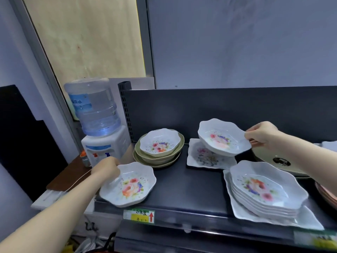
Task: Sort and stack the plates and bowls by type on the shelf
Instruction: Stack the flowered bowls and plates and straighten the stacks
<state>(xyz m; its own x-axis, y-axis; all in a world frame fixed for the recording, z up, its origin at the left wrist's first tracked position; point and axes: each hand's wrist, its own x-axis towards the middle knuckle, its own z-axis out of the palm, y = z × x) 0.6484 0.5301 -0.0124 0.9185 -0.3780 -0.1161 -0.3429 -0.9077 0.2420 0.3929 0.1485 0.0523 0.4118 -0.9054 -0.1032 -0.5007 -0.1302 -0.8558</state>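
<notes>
A white water dispenser [104, 145] stands at left, a clear blue bottle [93, 106] on top. A green-yellow price tag [139, 215] bears a red arrow.

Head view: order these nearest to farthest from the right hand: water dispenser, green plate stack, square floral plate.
1. Square floral plate, mid-shelf, just under the bowl that the right hand grips.
2. Green plate stack, further left towards the back.
3. Water dispenser, past the shelf's left end.
</notes>
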